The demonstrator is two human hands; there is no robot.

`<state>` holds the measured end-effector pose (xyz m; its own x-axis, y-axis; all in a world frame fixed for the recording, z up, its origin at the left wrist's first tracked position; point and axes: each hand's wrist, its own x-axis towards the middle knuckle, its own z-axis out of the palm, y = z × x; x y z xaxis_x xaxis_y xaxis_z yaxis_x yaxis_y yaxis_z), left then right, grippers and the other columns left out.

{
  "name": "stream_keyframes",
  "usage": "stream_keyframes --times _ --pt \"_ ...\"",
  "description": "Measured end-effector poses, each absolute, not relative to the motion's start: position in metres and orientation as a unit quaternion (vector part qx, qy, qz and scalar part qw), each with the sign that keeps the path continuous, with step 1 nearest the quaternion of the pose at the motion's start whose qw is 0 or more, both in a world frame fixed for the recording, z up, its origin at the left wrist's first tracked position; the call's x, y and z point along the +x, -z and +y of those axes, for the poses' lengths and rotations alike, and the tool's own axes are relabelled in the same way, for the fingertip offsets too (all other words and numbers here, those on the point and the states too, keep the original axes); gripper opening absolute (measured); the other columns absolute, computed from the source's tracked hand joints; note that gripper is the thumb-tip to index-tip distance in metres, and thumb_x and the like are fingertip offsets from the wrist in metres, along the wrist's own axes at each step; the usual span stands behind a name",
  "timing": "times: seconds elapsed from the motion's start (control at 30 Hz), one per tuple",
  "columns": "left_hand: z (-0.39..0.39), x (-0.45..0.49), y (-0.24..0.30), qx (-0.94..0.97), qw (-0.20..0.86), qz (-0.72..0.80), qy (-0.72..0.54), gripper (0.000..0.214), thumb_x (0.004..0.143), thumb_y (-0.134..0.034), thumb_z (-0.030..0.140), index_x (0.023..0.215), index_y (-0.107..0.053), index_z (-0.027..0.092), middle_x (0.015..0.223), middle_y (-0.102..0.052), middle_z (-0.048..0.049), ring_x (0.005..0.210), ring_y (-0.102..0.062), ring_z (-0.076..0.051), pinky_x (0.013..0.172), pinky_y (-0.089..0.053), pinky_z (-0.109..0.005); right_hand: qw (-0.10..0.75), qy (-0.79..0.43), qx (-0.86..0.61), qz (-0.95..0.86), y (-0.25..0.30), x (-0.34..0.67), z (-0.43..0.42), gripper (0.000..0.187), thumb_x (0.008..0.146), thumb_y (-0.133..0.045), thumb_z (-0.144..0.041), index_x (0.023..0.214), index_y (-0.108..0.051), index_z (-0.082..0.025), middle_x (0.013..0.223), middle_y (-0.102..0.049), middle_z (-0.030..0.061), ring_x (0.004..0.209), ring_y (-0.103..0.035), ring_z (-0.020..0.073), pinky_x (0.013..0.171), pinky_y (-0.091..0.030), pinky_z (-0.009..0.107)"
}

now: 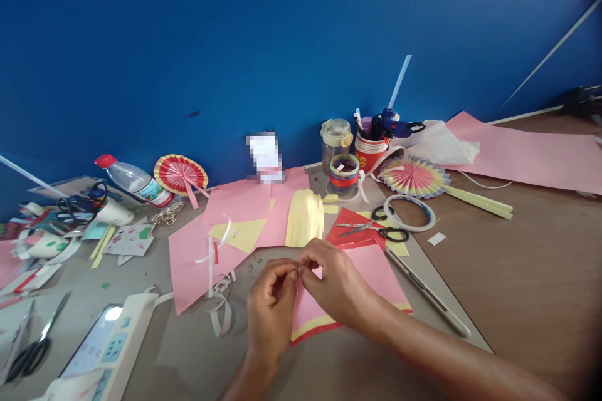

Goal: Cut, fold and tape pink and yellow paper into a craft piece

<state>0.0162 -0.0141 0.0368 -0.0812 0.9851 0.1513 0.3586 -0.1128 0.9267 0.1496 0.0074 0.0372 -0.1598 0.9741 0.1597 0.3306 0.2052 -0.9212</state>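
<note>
A pink paper sheet edged with yellow and red strips lies on the table in front of me. At its far left corner my left hand is closed in a pinch. My right hand pinches the same spot from the other side, fingertips touching the left ones. The fingers cover the pinched bit of paper. Beyond the sheet are black-handled scissors on red paper, and a wavy yellow paper piece. A utility knife lies to the right.
A tape roll, a folded paper fan and a red cup of tools stand to the right. Left are pink sheets, a bottle, a power strip, a phone and more scissors.
</note>
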Motion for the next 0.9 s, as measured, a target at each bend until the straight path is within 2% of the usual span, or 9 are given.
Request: stream_keyframes --times 0.2,0.67,0.8,0.9 --pt "-0.013 0.015 -0.037 0.591 0.349 0.57 -0.451 0.013 0.082 -0.054 0.021 0.078 -0.066 0.018 0.08 -0.067 -0.0041 0.076 -0.063 -0.016 0.068 -0.051 -0.024 0.418 -0.391 -0.486 -0.661 -0.037 0.15 0.007 0.018 0.069 -0.047 -0.003 0.062 -0.043 -0.019 0.068 -0.049 -0.0014 0.061 -0.046 0.0112 0.053 -0.033 0.022" --pt "-0.01 0.006 -0.025 0.513 0.424 0.605 -0.438 0.015 0.083 -0.059 0.032 0.082 -0.066 0.019 0.075 -0.066 -0.0011 0.071 -0.059 -0.014 0.065 -0.049 -0.023 0.412 -0.416 -0.499 -0.639 -0.041 0.151 0.009 0.019 0.07 -0.048 -0.003 0.061 -0.045 -0.019 0.068 -0.053 -0.0011 0.061 -0.048 0.0107 0.053 -0.034 0.021" --pt "-0.01 0.008 -0.027 0.535 0.388 0.605 -0.444 0.013 0.082 -0.058 0.029 0.081 -0.066 0.019 0.076 -0.067 -0.0019 0.071 -0.061 -0.015 0.064 -0.049 -0.023 0.388 -0.44 -0.522 -0.619 -0.042 0.15 0.011 0.015 0.075 -0.05 -0.008 0.066 -0.053 -0.019 0.07 -0.057 -0.0007 0.064 -0.052 0.0118 0.056 -0.036 0.022" --pt "-0.012 0.011 -0.03 0.573 0.343 0.588 -0.457 0.011 0.082 -0.057 0.025 0.079 -0.066 0.019 0.08 -0.068 -0.0032 0.075 -0.063 -0.016 0.066 -0.051 -0.024 0.379 -0.439 -0.532 -0.617 -0.042 0.15 0.011 0.015 0.075 -0.05 -0.009 0.064 -0.052 -0.019 0.069 -0.057 -0.0009 0.064 -0.052 0.012 0.056 -0.036 0.022"
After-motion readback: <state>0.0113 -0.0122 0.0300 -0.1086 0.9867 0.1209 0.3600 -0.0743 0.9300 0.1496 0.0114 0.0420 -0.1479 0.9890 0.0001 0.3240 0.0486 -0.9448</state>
